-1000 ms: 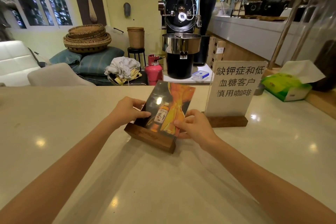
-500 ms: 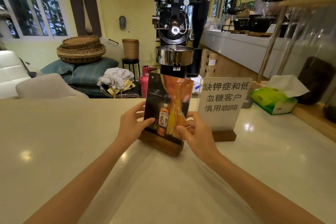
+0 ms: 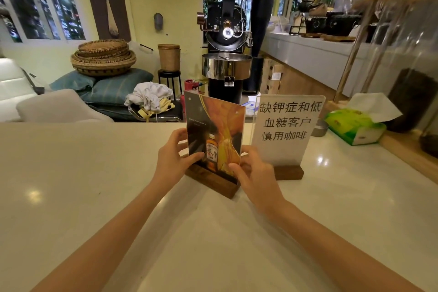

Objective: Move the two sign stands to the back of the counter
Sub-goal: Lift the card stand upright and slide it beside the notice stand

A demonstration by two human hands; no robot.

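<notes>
Item: picture sign stand (image 3: 214, 140), upright on the counter (image 3: 94, 173), just left of the text sign stand (image 3: 285, 135). Your left hand (image 3: 171, 161) and right hand (image 3: 254, 173) pinch its panel edges. Step: first stand. Next: slide it rearward, keeping it level.

Head view: worn on the head, faces forward and down across the counter (image 3: 71, 197).
Nearness: close over the forearms.
</notes>
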